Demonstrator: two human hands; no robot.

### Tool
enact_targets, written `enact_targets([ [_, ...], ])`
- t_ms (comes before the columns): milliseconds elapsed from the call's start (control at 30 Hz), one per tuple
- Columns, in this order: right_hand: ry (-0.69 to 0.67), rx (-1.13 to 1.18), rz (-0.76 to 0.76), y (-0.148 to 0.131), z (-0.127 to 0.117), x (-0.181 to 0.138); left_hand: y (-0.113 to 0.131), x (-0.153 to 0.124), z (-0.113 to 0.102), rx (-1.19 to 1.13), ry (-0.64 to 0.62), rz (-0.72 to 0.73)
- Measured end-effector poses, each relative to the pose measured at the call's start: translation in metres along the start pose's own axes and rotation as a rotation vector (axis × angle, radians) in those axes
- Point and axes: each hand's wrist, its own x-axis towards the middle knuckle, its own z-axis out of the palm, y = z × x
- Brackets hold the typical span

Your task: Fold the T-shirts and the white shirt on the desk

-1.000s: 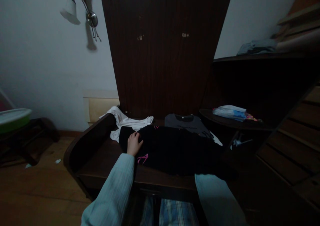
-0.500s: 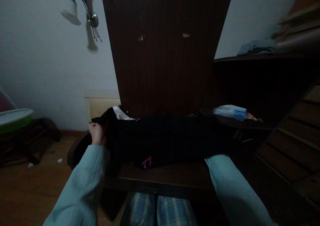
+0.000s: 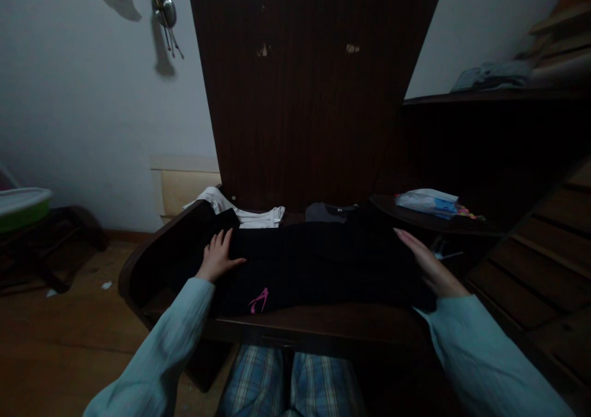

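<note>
Black cloth (image 3: 300, 263) is spread across the bench (image 3: 323, 319). Toward the bench's left end it is touched by the left hand (image 3: 218, 257), fingers splayed wide; toward the right end, by the right hand (image 3: 429, 266), whose grip cannot be told. White cloth (image 3: 261, 217) and grey cloth (image 3: 323, 212) are seen at the bench's back.

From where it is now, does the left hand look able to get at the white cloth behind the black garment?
Probably yes: the left hand lies with fingers spread on the black garment, and part of the white cloth shows uncovered just beyond, with nothing visible blocking it.
</note>
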Motion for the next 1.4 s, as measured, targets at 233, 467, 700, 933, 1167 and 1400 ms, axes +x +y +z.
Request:
enact_targets([
  [233,-0.497,-0.259,-0.119,0.002,0.031,-0.033,-0.019,-0.01,0.008,0.141,-0.173,-0.075],
  [467,-0.438,-0.597,-0.191,0.009,0.08,-0.061,-0.04,-0.017,-0.005,-0.106,-0.202,0.107],
  [700,-0.429,-0.476,-0.164,0.015,0.082,-0.055,-0.02,-0.042,-0.008,-0.04,-0.22,0.015],
  [933,-0.017,-0.221,-0.07,0.011,0.085,-0.06,-0.004,-0.056,-0.014,-0.061,0.104,0.042],
  [1167,0.276,0.138,0.038,-0.024,0.111,-0.047,-0.005,-0.029,-0.045,-0.236,0.589,-0.067],
  [1400,0.408,0.373,0.059,-0.044,0.145,-0.046,-0.02,-0.007,-0.09,-0.351,0.296,0.05],
])
